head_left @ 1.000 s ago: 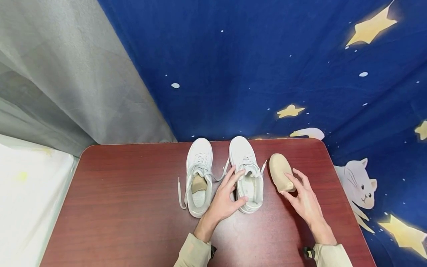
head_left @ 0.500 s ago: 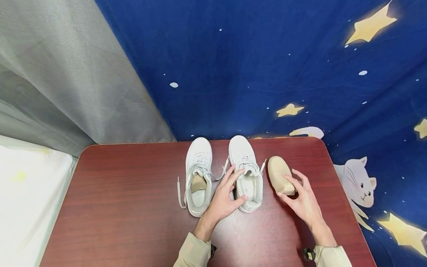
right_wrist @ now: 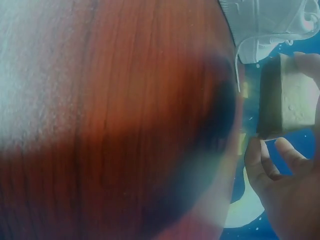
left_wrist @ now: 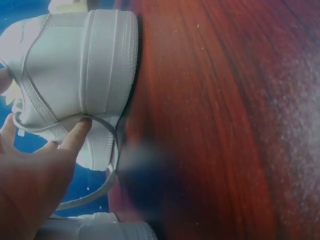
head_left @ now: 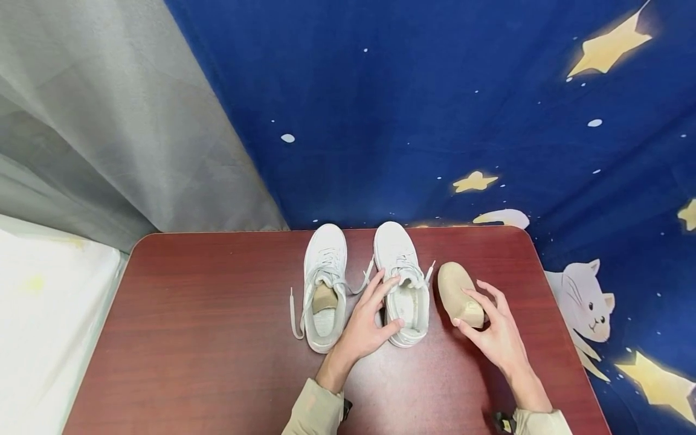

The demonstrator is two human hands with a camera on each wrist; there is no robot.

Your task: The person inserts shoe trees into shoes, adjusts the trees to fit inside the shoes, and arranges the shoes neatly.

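Observation:
Side by side at the table's far edge lie two white sneakers, toes pointing away. My left hand (head_left: pixel 365 329) holds the right sneaker (head_left: pixel 393 244), its thumb at the open collar and its fingers against the near side wall and laces. In the left wrist view, a fingertip presses that sneaker's side (left_wrist: pixel 55 70). My right hand (head_left: pixel 502 338) pinches the blunt end of a beige, toe-shaped shoe filler (head_left: pixel 455 289), thumb on one side and fingers on the other. The right wrist view shows its flat end face (right_wrist: pixel 297 102). Another beige filler (head_left: pixel 324 298) sits inside the left sneaker (head_left: pixel 325 248).
Loose laces (head_left: pixel 293 311) spread beside the left sneaker and between the pair. The dark red table (head_left: pixel 217 338) ends just beyond the toes, where a blue star-patterned curtain (head_left: pixel 348 121) hangs. A grey curtain (head_left: pixel 119 121) and a white surface (head_left: pixel 43 320) are at the left.
The filler in my right hand has come slightly nearer to me, and its blunt end shows more. My left hand and both sneakers have stayed in place.

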